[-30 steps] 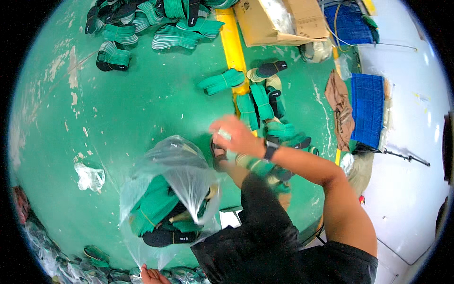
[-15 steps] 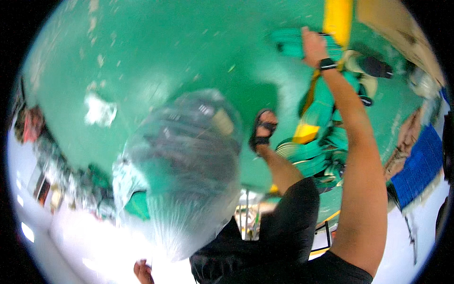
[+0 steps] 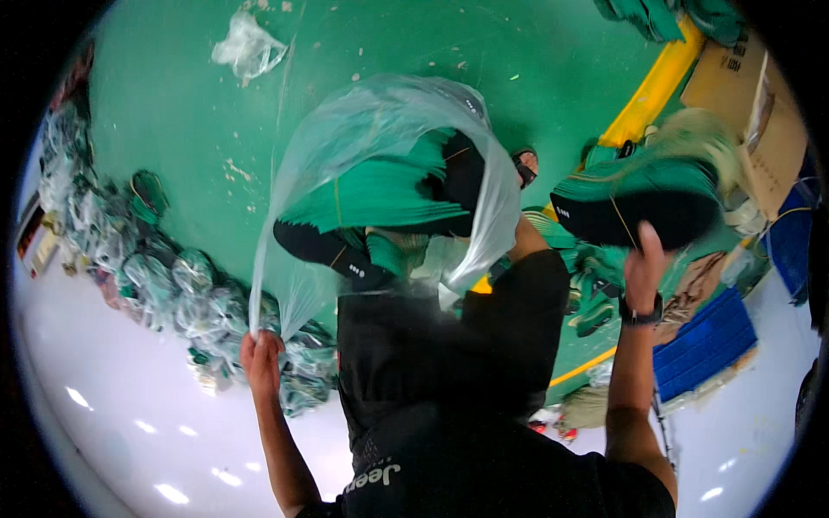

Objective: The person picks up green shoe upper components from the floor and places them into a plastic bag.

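A clear plastic bag (image 3: 332, 129) stands wide-mouthed in front of my legs. My left hand (image 3: 262, 358) is closed on the bag's near-left edge and pulls it taut. Inside lie bundles of insoles (image 3: 380, 186) with green edges and black faces, some tied with a thin band. To the right of the bag, my right hand (image 3: 642, 276) grips another banded insole bundle (image 3: 639, 207), its black face toward me. That bundle is apart from the bag. The fingers under it are partly hidden.
More green insoles (image 3: 596, 293) are heaped by my right leg, beside a yellow floor strip (image 3: 661, 82). Cardboard (image 3: 730, 82) and a blue corrugated piece (image 3: 708, 341) lie right. Filled clear bags (image 3: 194, 293) line the left wall. A crumpled plastic piece (image 3: 248, 47) lies far left.
My right hand has come back toward me from the far pile with the insole bundle. My left hand has risen to the bag's edge, and the bag's mouth has opened toward me.
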### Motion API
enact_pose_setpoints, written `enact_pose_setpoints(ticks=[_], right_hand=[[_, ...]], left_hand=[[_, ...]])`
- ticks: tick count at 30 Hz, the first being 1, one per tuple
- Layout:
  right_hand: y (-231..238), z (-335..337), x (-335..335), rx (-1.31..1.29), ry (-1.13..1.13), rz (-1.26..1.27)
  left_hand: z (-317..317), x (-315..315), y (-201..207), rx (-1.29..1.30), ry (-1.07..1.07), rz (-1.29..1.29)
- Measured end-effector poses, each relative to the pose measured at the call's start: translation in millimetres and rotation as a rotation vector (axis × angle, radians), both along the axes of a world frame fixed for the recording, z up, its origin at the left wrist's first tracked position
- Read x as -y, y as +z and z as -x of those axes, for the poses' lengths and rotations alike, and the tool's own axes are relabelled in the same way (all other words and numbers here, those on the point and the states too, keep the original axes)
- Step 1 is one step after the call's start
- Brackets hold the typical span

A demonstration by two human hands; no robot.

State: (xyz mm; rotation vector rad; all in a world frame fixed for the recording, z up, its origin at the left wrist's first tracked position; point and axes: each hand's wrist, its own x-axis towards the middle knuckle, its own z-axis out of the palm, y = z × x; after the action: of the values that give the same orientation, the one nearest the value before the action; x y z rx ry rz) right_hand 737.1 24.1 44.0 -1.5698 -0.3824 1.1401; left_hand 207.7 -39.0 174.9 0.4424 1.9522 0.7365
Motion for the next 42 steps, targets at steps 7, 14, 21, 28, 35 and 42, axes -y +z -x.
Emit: enact_pose_setpoints(ticks=[7, 14, 21, 28, 35, 42], right_hand=[[114.5, 202.5, -30.9, 0.019, 0.962, -0.28], [-45.5, 407.9, 6.4, 0.481, 1.515, 0.161], [-29.9, 448.1, -9.0, 0.508, 1.412, -0.161], [34.1, 349.1, 20.9, 0.741, 1.447, -0.231], [55.5, 175.7, 21.7, 1.078, 2.036, 0.332], [73.4, 181.6, 3.5, 0.964, 1.683, -0.58]], left_hand=[[22.6, -3.5, -25.5, 0.406, 0.197, -0.316], [36.5, -5.4, -28.1, 0.382, 0.331, -0.345], [41.7, 18.3, -7.2, 0.237, -0.012, 0.028], [44.7, 6.3, -5.3, 0.193, 0.017, -0.076], [59.2, 6.3, -3.9, 0.108, -0.411, 0.102], [41.3, -25.8, -35.0, -0.057, -0.384, -0.174]])
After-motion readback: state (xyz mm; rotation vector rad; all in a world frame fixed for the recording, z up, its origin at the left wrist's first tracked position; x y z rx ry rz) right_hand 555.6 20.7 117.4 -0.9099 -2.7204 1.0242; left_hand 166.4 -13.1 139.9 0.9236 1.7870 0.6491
